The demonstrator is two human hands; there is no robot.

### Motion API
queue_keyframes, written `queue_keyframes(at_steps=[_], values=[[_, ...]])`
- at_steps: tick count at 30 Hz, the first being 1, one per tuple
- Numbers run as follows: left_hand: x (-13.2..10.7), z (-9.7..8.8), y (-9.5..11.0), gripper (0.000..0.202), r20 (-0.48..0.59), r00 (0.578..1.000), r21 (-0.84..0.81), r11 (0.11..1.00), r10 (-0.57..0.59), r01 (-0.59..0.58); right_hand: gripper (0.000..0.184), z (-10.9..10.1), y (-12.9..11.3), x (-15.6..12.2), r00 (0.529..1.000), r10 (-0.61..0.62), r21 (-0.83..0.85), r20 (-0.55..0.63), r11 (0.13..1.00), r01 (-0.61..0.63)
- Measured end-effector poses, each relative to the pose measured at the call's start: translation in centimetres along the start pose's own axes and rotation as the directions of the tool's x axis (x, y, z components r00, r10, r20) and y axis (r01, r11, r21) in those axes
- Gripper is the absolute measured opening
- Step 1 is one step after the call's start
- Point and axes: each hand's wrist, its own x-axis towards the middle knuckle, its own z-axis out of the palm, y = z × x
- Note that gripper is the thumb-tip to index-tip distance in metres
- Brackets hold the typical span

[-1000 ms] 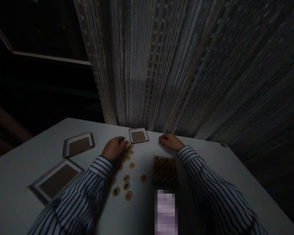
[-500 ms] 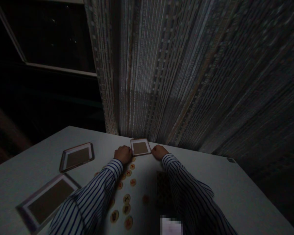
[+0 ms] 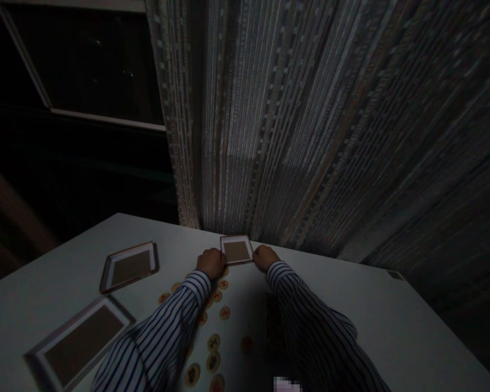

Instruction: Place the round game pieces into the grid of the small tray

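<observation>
The white sleeves [image 3: 159, 332] have blue stripes.

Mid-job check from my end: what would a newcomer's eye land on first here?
Probably the tall striped curtain, filling much of the upper picture beyond the white table. Next, the left hand and right hand, at either side of a small rimmed tray near the table's far edge. Then the pale round pieces with red or dark markings, scattered around the left forearm.
</observation>
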Motion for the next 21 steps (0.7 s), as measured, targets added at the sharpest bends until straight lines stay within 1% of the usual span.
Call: queue_keyframes(at_steps=[3,6,9,11,12,15,18,21], values=[[0.0,-0.3,-0.1,0.037,-0.027,1.0,-0.071,0.997,0.001,-0.003,0.031,-0.5,-0.1,-0.5,1.0,-0.022,0.031,-0.01,0.999,0.022],[-0.3,-0.6,-0.1,0.035,-0.067,0.998,-0.182,0.983,0.009,-0.021,0.031,-1.0,-0.2,-1.0,0.999,-0.045,0.078,-0.022,0.996,0.046],[-1.0,-1.0,0.0,0.035,-0.114,0.993,-0.326,0.944,0.016,-0.053,0.031,-1.5,-0.2,-1.6,0.997,-0.063,0.142,-0.045,0.987,0.069],[-1.5,-1.2,0.1,0.036,-0.145,0.989,-0.427,0.901,0.012,-0.073,0.025,-1.8,-0.2,-2.2,0.995,-0.073,0.192,-0.072,0.978,0.086],[-1.7,-1.3,0.1,0.036,-0.158,0.987,-0.478,0.874,0.005,-0.081,0.024,-1.9,-0.2,-2.5,0.993,-0.076,0.219,-0.088,0.971,0.094],[-2.2,-1.3,0.1,0.036,-0.186,0.982,-0.633,0.768,-0.03,-0.097,0.028,-2.1,0.1,-3.5,0.986,-0.085,0.308,-0.143,0.943,0.126],[-2.6,-1.0,0.1,0.035,-0.191,0.979,-0.768,0.633,-0.074,-0.102,0.027,-2.1,0.5,-4.5,0.977,-0.093,0.403,-0.193,0.9,0.165],[-3.5,-0.9,0.4,0.034,-0.181,0.977,-0.861,0.499,-0.115,-0.101,0.026,-2.1,1.2,-5.8,0.968,-0.085,0.497,-0.236,0.846,0.195]])
